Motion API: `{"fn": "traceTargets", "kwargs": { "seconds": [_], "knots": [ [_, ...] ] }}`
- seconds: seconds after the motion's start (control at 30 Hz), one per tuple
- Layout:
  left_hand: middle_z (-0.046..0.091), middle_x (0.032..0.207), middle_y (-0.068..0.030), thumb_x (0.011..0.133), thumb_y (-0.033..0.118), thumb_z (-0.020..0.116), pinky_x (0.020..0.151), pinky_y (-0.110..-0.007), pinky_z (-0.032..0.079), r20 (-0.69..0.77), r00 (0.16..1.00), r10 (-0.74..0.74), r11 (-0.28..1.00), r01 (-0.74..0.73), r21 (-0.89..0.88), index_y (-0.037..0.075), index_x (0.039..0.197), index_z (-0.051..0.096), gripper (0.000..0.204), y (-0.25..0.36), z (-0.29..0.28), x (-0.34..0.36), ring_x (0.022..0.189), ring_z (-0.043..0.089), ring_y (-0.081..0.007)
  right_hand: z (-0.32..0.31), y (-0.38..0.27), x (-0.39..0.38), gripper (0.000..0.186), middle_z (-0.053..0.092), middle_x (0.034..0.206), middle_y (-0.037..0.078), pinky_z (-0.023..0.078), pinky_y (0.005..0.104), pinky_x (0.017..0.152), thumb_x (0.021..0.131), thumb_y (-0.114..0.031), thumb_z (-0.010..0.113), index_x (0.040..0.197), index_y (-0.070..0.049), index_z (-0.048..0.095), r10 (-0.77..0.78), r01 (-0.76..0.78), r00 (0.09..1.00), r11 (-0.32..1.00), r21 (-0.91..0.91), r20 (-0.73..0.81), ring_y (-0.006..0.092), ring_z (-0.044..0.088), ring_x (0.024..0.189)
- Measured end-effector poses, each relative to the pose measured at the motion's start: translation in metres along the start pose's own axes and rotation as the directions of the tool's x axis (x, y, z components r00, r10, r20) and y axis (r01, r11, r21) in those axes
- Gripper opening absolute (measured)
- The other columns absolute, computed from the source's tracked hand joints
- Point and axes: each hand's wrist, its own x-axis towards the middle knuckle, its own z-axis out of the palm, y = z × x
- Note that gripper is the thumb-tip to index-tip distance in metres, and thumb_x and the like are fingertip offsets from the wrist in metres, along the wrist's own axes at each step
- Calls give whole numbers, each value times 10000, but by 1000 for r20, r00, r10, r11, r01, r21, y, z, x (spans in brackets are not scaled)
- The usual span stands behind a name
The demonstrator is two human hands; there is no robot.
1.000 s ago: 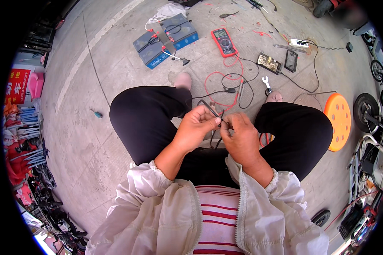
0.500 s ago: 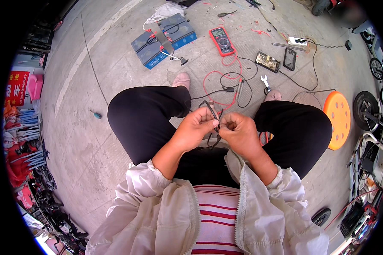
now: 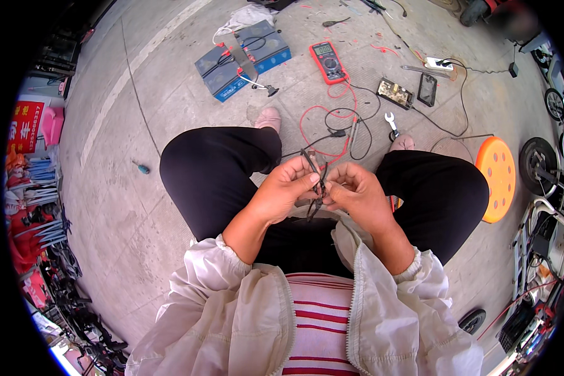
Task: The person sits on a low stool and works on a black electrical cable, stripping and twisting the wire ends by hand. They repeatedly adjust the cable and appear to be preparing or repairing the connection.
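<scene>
Between my knees, my left hand [image 3: 288,191] pinches a looped black cable [image 3: 313,211] with thumb and fingers. My right hand [image 3: 354,194] grips the same cable just to the right, its fingertips close to the left thumb. Just beyond them, black and red test leads [image 3: 302,125] lie tangled on the concrete, leading to a red multimeter [image 3: 328,62]. An open-ended wrench [image 3: 391,122] lies near my right foot. An opened circuit board in a case [image 3: 395,92] and a black plastic shell [image 3: 427,89] lie to the right.
Two blue batteries [image 3: 263,47] with wires stand ahead-left. A power strip [image 3: 439,64] is at back right. An orange stool [image 3: 495,178] sits by my right knee, beside wheels [image 3: 537,166]. A small teal tool [image 3: 143,168] lies left; piled goods line the left edge.
Both hands shift the cable slightly: its upper loop stands more upright, and my right fingers have moved lower along it, with more cable bunched below the fingertips.
</scene>
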Motion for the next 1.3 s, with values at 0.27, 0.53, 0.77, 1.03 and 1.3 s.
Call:
{"fn": "traceTargets", "kwargs": {
  "seconds": [0.27, 0.53, 0.77, 1.03, 1.3],
  "knots": [
    [622, 879, 10, 959, 109, 582, 770, -269, 521, 35, 999, 11, 984, -17, 177, 77, 993, 579, 46, -8, -3, 3, 825, 617, -91, -2, 23, 5, 50, 612, 741, 6, 481, 208, 563, 826, 14, 623, 856, 14, 583, -146, 141, 989, 949, -282, 2, 48, 586, 647],
    [610, 930, 0, 967, 152, 577, 743, -261, 529, -42, 999, 28, 1000, -28, -9, 96, 1013, 556, 75, -3, -6, 3, 846, 611, -103, -2, 15, 6, 69, 647, 869, 62, 554, 244, 631, 887, -27, 590, 941, 15, 600, -19, 21, 999, 999, 38, -51, 106, 638, 725],
    [590, 928, 24, 966, 156, 578, 763, -271, 528, -72, 997, -23, 999, 26, 43, 106, 988, 566, 56, 0, 0, 1, 857, 597, -86, -1, 31, 10, 125, 642, 830, 46, 546, 245, 615, 867, -29, 621, 977, 25, 597, -123, 123, 992, 985, -124, 5, 96, 631, 709],
    [553, 940, 29, 968, 153, 573, 790, -311, 537, -40, 999, -19, 997, 16, -72, 109, 1009, 557, 63, 4, 0, -2, 875, 575, -94, -2, 18, 4, 146, 631, 891, 51, 567, 266, 653, 872, -50, 619, 993, 30, 598, 21, -35, 995, 989, 144, 93, 116, 634, 781],
    [560, 961, 7, 968, 148, 569, 789, -327, 549, 23, 1000, -2, 994, 5, -108, 98, 1032, 543, 85, 2, 1, -2, 854, 600, -117, -5, 20, 5, 145, 632, 895, 65, 576, 277, 673, 877, -70, 628, 979, 34, 619, 87, -108, 983, 986, 126, 162, 129, 637, 791]
  ]
}}
